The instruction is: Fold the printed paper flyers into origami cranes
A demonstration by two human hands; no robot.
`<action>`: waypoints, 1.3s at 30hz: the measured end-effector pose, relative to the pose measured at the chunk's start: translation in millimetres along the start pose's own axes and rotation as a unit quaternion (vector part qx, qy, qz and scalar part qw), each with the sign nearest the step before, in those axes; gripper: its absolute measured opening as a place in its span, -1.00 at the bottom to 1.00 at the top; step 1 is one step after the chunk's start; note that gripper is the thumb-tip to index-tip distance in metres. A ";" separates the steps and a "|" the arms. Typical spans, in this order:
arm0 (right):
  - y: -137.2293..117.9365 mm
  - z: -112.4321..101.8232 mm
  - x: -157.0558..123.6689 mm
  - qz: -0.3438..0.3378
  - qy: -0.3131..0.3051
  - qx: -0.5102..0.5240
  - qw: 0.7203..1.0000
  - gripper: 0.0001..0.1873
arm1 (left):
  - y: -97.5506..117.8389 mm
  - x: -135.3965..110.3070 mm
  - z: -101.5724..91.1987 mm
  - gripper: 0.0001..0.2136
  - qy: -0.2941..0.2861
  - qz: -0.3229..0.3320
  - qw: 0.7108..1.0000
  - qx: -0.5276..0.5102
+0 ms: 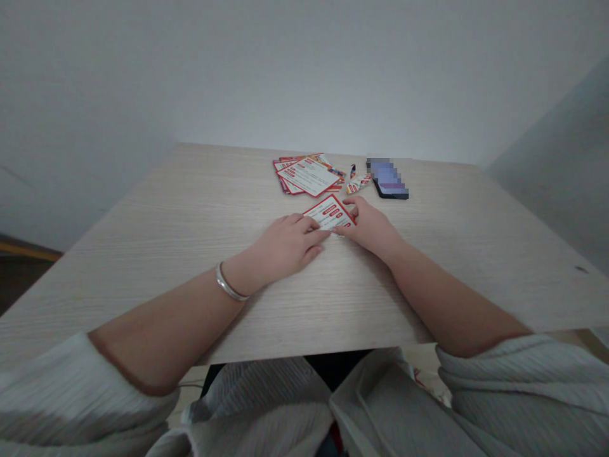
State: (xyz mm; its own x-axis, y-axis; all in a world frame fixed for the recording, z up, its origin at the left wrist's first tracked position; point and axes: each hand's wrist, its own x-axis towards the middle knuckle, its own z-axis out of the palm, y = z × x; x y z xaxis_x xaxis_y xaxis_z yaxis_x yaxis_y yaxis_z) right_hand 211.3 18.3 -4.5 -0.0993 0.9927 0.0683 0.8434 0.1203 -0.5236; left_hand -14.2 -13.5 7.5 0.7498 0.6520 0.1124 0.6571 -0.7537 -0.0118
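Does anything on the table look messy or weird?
Yes, a bit. The pile of cards is fanned unevenly, corners poking out every way. Between it and the phone, the small colourful scraps look folded or torn, unlike the flat cards. A small dark mark shows at far right.

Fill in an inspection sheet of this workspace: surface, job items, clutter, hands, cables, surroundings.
Surface: pale wood-grain table; small dark mark toward the right edge.
Job items: red-bordered card between the hands; overlapping card pile beyond it.
Clutter: printed scraps and phone, right of the pile.
Hands: left hand, fingers on the card; right hand at its right side.
Cables: possibly one thin dark line below the table.
Surroundings: pale wall behind.
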 end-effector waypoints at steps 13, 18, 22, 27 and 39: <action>6.2 2.7 6.1 -0.006 -0.017 0.026 0.999 -0.59 | 4.4 -3.1 -6.8 -0.62 -0.040 -0.035 0.998 -0.034; 4.4 -1.5 11.6 -0.003 -0.032 -0.030 0.999 -0.74 | 5.6 -4.0 -6.9 -0.64 -0.034 -0.033 0.999 -0.026; 1.2 -3.1 10.3 -0.002 -0.027 -0.048 0.998 -0.70 | 4.9 -3.9 -5.9 -0.62 -0.038 -0.032 0.999 -0.011; -1.5 -3.5 7.4 -0.008 -0.027 -0.042 0.999 -0.67 | 1.2 -5.5 2.8 -0.48 -0.027 -0.030 0.999 0.024; -8.4 -6.3 2.4 0.009 -0.023 -0.118 0.993 -0.63 | -3.0 -9.5 5.8 -0.37 -0.025 0.016 1.000 0.011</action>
State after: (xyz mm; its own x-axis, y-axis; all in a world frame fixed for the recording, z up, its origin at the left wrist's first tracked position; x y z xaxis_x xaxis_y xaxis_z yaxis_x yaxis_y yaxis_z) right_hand 207.3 19.7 5.5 -0.1026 0.9945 0.0192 0.9450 0.1035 -0.3103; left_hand -22.8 -16.9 0.7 0.7729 0.6314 0.0623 0.6340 -0.7725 -0.0368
